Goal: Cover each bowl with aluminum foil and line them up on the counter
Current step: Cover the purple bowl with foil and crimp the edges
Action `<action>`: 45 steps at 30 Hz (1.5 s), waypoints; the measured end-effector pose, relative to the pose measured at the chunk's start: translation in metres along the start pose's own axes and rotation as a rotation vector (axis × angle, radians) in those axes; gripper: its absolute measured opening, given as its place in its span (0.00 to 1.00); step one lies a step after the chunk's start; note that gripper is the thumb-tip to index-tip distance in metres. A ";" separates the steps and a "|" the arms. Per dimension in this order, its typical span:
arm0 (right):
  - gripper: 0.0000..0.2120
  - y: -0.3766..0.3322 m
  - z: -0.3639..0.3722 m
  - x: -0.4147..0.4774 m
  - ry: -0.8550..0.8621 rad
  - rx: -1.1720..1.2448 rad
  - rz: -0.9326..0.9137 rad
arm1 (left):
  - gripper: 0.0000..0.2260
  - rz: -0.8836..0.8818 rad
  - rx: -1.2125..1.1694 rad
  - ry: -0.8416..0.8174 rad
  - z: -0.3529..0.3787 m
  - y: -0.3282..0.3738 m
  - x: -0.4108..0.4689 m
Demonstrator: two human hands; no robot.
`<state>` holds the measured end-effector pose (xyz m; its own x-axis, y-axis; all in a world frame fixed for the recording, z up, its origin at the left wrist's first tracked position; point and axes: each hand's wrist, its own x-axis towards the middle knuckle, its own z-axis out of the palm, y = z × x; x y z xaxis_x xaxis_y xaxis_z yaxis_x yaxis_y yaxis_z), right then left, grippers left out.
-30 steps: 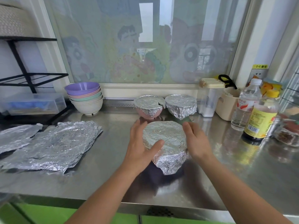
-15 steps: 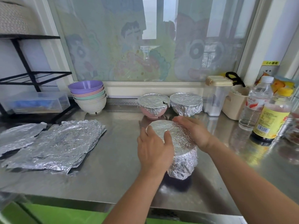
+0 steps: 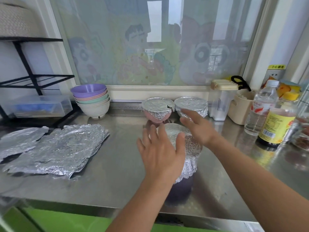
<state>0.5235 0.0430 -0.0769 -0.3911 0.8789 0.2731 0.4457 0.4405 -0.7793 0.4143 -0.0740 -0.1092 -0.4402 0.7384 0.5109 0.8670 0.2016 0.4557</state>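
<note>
Head cam: both hands are spread flat with fingers splayed, neither one gripping anything. The left hand (image 3: pixel 160 153) sits in front of the foil-wrapped bowl (image 3: pixel 189 148), covering its near-left side (can't tell if the palm actually touches the foil). The right hand (image 3: pixel 199 128) is over the bowl's far-right edge, fingers pointing left. The bowl stands on the steel table (image 3: pixel 117 173), its purple base peeking out under the foil skirt. Just beyond the fingertips, two covered bowls sit side by side: a pink bowl (image 3: pixel 157 109) with a small tear in its foil, and another one (image 3: pixel 192 106). Well left of the left hand lie loose foil sheets (image 3: pixel 55 148), with a stack of bare bowls (image 3: pixel 92 99) farther back.
</note>
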 end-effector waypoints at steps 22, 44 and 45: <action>0.15 0.011 0.011 0.008 -0.036 0.352 0.247 | 0.22 -0.534 -1.244 -0.074 0.041 -0.047 0.028; 0.19 0.039 0.044 -0.013 0.386 0.818 0.460 | 0.12 -0.679 -1.235 -0.153 0.044 -0.044 0.053; 0.19 0.039 0.045 -0.013 0.403 0.826 0.465 | 0.12 -0.717 -1.273 -0.130 0.046 -0.041 0.051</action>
<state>0.5100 0.0407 -0.1363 0.0456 0.9935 -0.1039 -0.2683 -0.0880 -0.9593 0.3673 -0.0152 -0.1348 -0.5948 0.7927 -0.1334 -0.3408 -0.0985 0.9350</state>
